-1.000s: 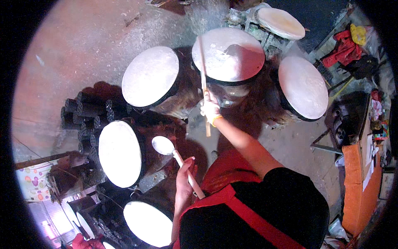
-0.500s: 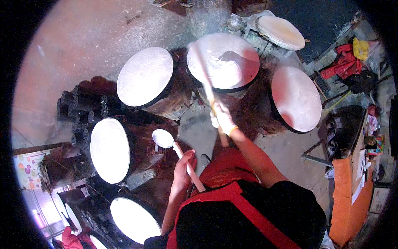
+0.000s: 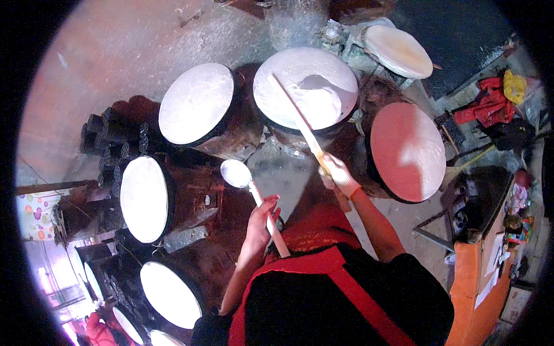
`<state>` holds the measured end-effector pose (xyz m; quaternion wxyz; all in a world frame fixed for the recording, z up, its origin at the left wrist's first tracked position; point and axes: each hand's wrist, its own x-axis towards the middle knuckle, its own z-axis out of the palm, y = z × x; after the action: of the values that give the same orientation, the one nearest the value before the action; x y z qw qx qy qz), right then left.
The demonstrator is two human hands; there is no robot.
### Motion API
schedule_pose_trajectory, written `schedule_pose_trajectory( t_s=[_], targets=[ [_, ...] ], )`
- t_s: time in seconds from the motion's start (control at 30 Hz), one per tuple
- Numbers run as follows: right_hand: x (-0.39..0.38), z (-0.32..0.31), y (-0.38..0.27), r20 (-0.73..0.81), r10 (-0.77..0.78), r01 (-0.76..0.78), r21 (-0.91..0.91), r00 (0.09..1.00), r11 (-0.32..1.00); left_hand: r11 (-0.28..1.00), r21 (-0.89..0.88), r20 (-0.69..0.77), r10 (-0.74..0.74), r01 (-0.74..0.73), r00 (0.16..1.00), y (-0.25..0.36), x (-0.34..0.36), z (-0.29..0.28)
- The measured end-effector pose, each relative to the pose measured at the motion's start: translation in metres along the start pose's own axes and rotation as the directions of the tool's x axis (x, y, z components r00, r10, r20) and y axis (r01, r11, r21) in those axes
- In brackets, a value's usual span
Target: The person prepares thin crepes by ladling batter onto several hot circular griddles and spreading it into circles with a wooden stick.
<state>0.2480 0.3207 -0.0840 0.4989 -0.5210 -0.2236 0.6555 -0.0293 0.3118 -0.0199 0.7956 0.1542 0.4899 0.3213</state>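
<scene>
R hand [image 3: 340, 177] is wrapped round a long, slim, pale wooden stick [image 3: 310, 138], nearer its lower end; L hand [image 3: 259, 225] is closed on the pale shaft of a long-handled ladle w/ round whitish bowl [image 3: 236, 173]. Landmark = big round white-coated disc [image 3: 306, 95] on a dark drum, ahead of the hands. Stick's far end is over it, L of its middle; touching or just above, can't tell. Ladle is below-L of it, apart.

Step in hand, my read: working the wet-looking white coat across the landmark; a grey patch shows upper R of its middle. Next move prob. calls for a low, level stick sweep there, ladle kept clear.

Counts: 1 stick, 1 ladle. Near discs 5 incl. landmark; others: white disc just L of it [image 3: 196, 104], white disc farther below-L [image 3: 144, 199], bright white disc lowest L [image 3: 171, 294], red-lit white disc to its R [image 3: 408, 153]. More partly seen far below-L, no firm count. 1 round cream-coloured flat pile [image 3: 398, 52], above-R, layers unclear. Black pierced cylinders [image 3: 109, 124] far L: several, too dark to count. 1 red cloth [image 3: 490, 106] & 1 yellow cloth [image 3: 514, 87], far R.
</scene>
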Motion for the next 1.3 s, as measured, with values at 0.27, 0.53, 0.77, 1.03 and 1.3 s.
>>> schedule_pose_trajectory(
  t_s=[0.27,0.53,0.77,1.03,1.3],
  targets=[
    [0.022,-0.089,-0.031,-0.058,0.000,0.018,0.323,0.998,0.946,1.000,-0.030,-0.083,0.006,-0.009,0.996,-0.018,-0.003,0.034],
    [0.090,-0.037,-0.064,-0.488,-0.109,0.343,0.421,0.866,0.840,0.997,-0.026,-0.030,-0.071,0.070,0.997,0.002,0.002,0.027],
    [0.068,0.005,-0.010,-0.515,-0.526,0.478,-0.236,0.677,0.846,0.994,0.042,-0.145,0.106,-0.101,0.984,0.037,-0.006,0.033],
    [0.104,0.047,-0.011,-0.450,-0.378,0.354,-0.139,0.809,0.925,0.994,0.094,-0.009,0.061,-0.060,0.998,0.062,-0.001,0.014],
    [0.054,0.031,0.012,-0.572,-0.491,0.518,-0.130,0.657,0.845,0.970,0.214,0.040,0.109,-0.115,0.993,0.070,0.008,0.019]
  ],
)
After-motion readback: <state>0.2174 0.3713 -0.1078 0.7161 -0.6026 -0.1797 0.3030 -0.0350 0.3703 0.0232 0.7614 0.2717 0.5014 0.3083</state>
